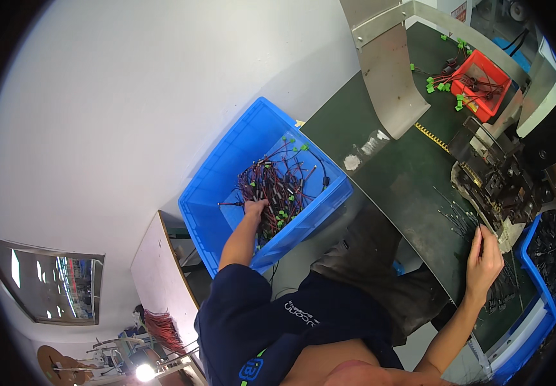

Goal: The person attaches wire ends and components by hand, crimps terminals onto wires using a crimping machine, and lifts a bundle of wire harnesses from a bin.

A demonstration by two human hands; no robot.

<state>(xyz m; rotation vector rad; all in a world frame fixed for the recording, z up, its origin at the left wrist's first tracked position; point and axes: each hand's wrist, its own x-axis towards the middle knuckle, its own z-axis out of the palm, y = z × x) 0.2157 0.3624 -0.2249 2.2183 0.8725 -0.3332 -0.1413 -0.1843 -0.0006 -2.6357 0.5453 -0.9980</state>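
My left hand (255,206) reaches into a blue bin (223,175) on the left. It touches a heap of dark red and black wire harnesses (274,186) with small green connectors. Its fingers are mostly hidden among the wires, so their grip does not show. Over the green table on the right, my right hand (484,262) has its fingers pressed together beside the machine (493,170). Loose black wires (457,219) lie by its fingertips and more pass under the hand. Whether a wire is between the fingers cannot be made out.
A red tray (504,76) with green-ended harnesses sits at the table's far right. A curved metal plate (387,77) rises over the green table (381,183). At the right edge, a blue tray (551,299) holds black wires. Red wires (164,329) hang at lower left.
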